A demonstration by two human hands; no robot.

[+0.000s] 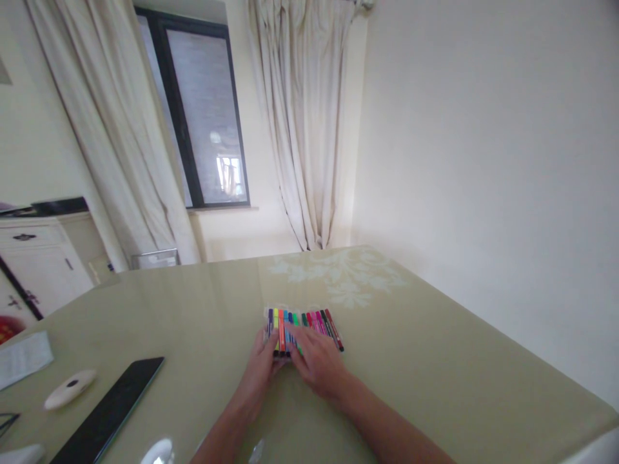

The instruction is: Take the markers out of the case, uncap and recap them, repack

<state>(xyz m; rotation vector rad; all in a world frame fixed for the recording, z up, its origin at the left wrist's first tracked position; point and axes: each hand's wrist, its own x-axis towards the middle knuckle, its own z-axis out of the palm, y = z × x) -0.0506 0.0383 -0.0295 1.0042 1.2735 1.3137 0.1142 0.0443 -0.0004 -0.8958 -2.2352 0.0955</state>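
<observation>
Grips the left side of a clear case (265, 312) in the left hand (264, 354), with the thumb over the end pens. Spreads the right hand (319, 357) across the middle of the pens (282, 330); cannot tell whether also pinching one. Has case and pens straight ahead, on or just above the table (411, 361); cannot tell which. Looks well along, judging by the row: shows many colours side by side, straight and close at left. Leaves uneven, so far, a gap near the middle and a slant at right. Cannot make out the rightmost pens as inside the case or merely beside it.
</observation>
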